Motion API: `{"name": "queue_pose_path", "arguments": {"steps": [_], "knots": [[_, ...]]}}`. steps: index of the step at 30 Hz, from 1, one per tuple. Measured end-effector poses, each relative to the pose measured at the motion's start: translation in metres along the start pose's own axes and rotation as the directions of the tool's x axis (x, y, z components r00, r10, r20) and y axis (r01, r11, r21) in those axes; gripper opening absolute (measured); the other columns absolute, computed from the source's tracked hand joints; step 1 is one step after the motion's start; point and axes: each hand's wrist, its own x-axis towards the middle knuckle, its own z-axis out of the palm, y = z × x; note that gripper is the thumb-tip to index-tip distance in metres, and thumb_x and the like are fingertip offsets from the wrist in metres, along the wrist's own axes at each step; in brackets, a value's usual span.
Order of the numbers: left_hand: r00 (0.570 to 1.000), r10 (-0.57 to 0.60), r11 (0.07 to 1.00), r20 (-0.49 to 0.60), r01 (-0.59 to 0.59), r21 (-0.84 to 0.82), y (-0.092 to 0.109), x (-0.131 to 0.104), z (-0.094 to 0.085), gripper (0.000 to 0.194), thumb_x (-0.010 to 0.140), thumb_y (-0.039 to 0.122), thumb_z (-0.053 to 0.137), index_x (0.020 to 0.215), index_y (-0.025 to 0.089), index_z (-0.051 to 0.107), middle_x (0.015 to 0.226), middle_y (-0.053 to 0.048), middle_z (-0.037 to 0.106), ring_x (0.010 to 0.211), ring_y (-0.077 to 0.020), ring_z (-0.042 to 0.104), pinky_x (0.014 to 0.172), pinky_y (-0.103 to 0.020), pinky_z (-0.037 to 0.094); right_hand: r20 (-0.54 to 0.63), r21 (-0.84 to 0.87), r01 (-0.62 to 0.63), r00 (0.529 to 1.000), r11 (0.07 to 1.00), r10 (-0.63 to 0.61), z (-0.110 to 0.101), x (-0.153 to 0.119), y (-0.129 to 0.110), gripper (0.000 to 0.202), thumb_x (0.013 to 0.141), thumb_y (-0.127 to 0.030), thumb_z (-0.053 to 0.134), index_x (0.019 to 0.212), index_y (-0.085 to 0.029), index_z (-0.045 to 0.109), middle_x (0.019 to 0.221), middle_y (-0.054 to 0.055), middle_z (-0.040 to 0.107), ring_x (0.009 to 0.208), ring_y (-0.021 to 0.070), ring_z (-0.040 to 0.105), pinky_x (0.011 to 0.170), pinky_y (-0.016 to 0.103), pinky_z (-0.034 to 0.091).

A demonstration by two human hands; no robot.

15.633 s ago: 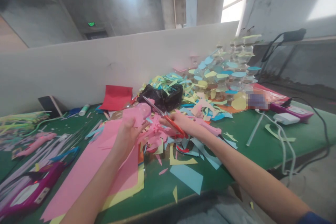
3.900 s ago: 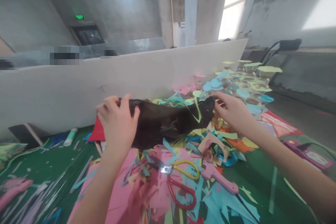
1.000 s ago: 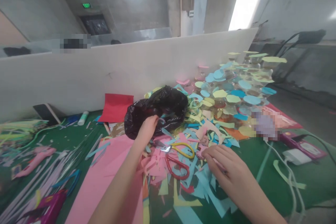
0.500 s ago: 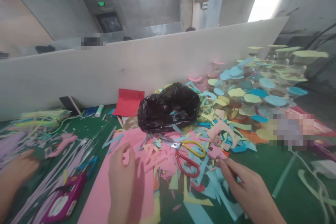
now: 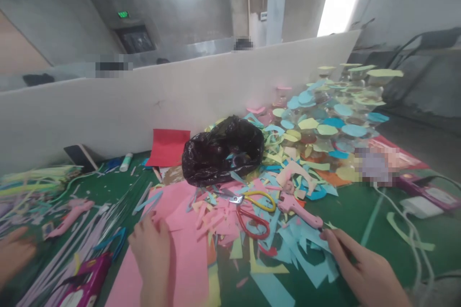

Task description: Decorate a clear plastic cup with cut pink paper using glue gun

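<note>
Wall (image 5: pixel 194 0): green sign (image 5: pixel 123 14), illegible | right grip (image 5: pixel 362 266): by glue gun (image 5: pixel 302 211) | left grip (image 5: pixel 151 244): over paper (image 5: pixel 189 264) | holds: cannot tell

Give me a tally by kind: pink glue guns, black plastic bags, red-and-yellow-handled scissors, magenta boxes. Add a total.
Pink glue guns: 2
Black plastic bags: 1
Red-and-yellow-handled scissors: 1
Magenta boxes: 2
Total: 6

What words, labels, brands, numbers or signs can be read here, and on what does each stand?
None can be read.
Lit green sign in the background: too small and blurred.
Pale label on the left purple box: blurred, cut off below.
White label on the right purple box: too blurred.
Pink glue gun beside the scissors: no lettering discernible.
</note>
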Motion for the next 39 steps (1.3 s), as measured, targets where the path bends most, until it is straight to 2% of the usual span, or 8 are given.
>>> {"name": "queue_pose_path", "arguments": {"steps": [8, 14, 18, 20, 23, 28, 33, 39], "knots": [[0.925, -0.379, 0.873, -0.030, 0.347, -0.344, 0.020, -0.022, -0.052, 0.025, 0.087, 0.044, 0.044, 0.093, 0.022, 0.054, 0.074, -0.003, 0.054, 0.067, -0.0249, 0.055, 0.069, -0.041, 0.045, 0.062, 0.106, -0.045, 0.997, 0.993, 0.039, -0.004, -0.015, 0.005, 0.054, 0.091, -0.065, 0.042, 0.070, -0.023, 0.068, 0.055, 0.001, 0.065, 0.044, 0.0127, 0.056, 0.044, 0.017, 0.046], [0.856, -0.446, 0.597, 0.263, 0.503, -0.625, 0.039, -0.082, -0.080, 0.035, 0.073, 0.051, 0.061, 0.093, 0.023, 0.057, 0.064, 0.003, 0.060, 0.064, -0.0214, 0.065, 0.064, -0.032, 0.047, 0.251, 0.393, -0.128, 0.968, 0.911, 0.027, 0.006, -0.018, -0.022, 0.046, 0.093, -0.056, 0.045, 0.076, -0.020, 0.067, 0.049, -0.001, 0.055, 0.046, 0.0150, 0.054, 0.043, 0.021, 0.044], [0.847, -0.273, 0.295, 0.455, 0.524, -0.799, 0.077, -0.120, -0.087, 0.042, 0.064, 0.055, 0.071, 0.081, 0.021, 0.054, 0.066, 0.005, 0.057, 0.056, -0.0140, 0.057, 0.055, -0.027, 0.049, 0.464, 0.686, -0.243, 0.872, 0.686, -0.154, 0.030, -0.030, -0.037, 0.037, 0.093, -0.044, 0.052, 0.119, -0.018, 0.057, 0.081, 0.004, 0.068, 0.068, 0.0169, 0.065, 0.065, 0.028, 0.055], [0.860, -0.104, 0.242, 0.500, 0.510, -0.826, 0.101, -0.130, -0.093, 0.037, 0.068, 0.051, 0.071, 0.075, 0.021, 0.050, 0.061, 0.007, 0.052, 0.052, -0.0110, 0.053, 0.053, -0.024, 0.047, 0.565, 0.721, -0.328, 0.789, 0.610, -0.244, 0.036, -0.035, -0.042, 0.046, 0.090, -0.039, 0.058, 0.131, -0.020, 0.048, 0.101, 0.007, 0.070, 0.079, 0.0164, 0.067, 0.076, 0.031, 0.056], [0.853, 0.101, 0.209, 0.513, 0.486, -0.849, 0.129, -0.137, -0.102, 0.030, 0.073, 0.046, 0.068, 0.082, 0.020, 0.055, 0.061, 0.006, 0.053, 0.050, -0.0102, 0.052, 0.049, -0.023, 0.044, 0.582, 0.755, -0.340, 0.742, 0.561, -0.334, 0.031, -0.034, -0.051, 0.043, 0.089, -0.036, 0.060, 0.128, -0.022, 0.050, 0.111, 0.008, 0.067, 0.095, 0.0176, 0.066, 0.084, 0.033, 0.053], [0.765, 0.347, 0.236, 0.543, 0.490, -0.839, 0.148, -0.145, -0.103, 0.033, 0.078, 0.050, 0.063, 0.089, 0.019, 0.057, 0.062, 0.004, 0.059, 0.052, -0.0119, 0.053, 0.050, -0.024, 0.044, 0.499, 0.833, -0.327, 0.791, 0.447, -0.353, 0.022, -0.025, -0.065, 0.039, 0.088, -0.054, 0.058, 0.107, -0.020, 0.058, 0.082, 0.000, 0.062, 0.066, 0.0127, 0.057, 0.057, 0.025, 0.042], [0.659, 0.490, 0.300, 0.571, 0.487, -0.820, 0.149, -0.151, -0.098, 0.034, 0.083, 0.051, 0.060, 0.094, 0.019, 0.060, 0.072, -0.001, 0.064, 0.059, -0.0141, 0.056, 0.057, -0.027, 0.048, 0.492, 0.855, -0.413, 0.837, 0.313, -0.240, 0.031, -0.020, -0.062, 0.048, 0.074, -0.065, 0.068, 0.080, -0.019, 0.055, 0.058, -0.008, 0.045, 0.051, 0.0082, 0.038, 0.051, 0.023, 0.029], [0.656, 0.452, 0.294, 0.605, 0.530, -0.795, 0.149, -0.153, -0.096, 0.050, 0.084, 0.069, 0.048, 0.081, 0.020, 0.057, 0.068, -0.001, 0.059, 0.061, -0.0168, 0.057, 0.062, -0.031, 0.049, 0.457, 0.866, -0.384, 0.867, 0.321, -0.197, 0.033, -0.017, -0.059, 0.050, 0.067, -0.065, 0.073, 0.068, -0.020, 0.049, 0.056, -0.009, 0.041, 0.051, 0.0077, 0.032, 0.051, 0.024, 0.025]]}}
